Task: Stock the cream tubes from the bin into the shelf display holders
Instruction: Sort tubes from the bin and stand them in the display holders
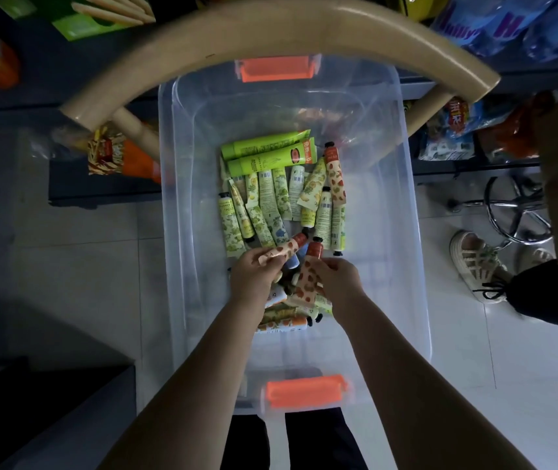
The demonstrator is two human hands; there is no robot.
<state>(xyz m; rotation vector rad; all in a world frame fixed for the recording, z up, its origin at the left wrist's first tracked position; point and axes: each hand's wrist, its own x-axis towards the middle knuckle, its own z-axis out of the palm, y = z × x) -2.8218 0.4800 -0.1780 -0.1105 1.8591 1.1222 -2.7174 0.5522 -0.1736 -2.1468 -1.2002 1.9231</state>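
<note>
A clear plastic bin [182,232] with orange latches sits on the floor below me. Several cream tubes [270,201] lie inside, mostly green and yellow patterned, with two larger lime-green tubes [267,154] at the far end. My left hand [253,276] grips a peach tube with red spots [286,249], its cap pointing away to the right. My right hand [338,283] holds a second peach, red-spotted tube [309,269] upright over the pile. More tubes lie partly hidden under both hands.
A curved beige chair back [270,32] arches over the bin's far end. Shelves with snack packets [108,154] stand left and right. A chrome stool base [518,212] and another person's sandalled foot [477,262] are at the right. A dark box [50,401] sits lower left.
</note>
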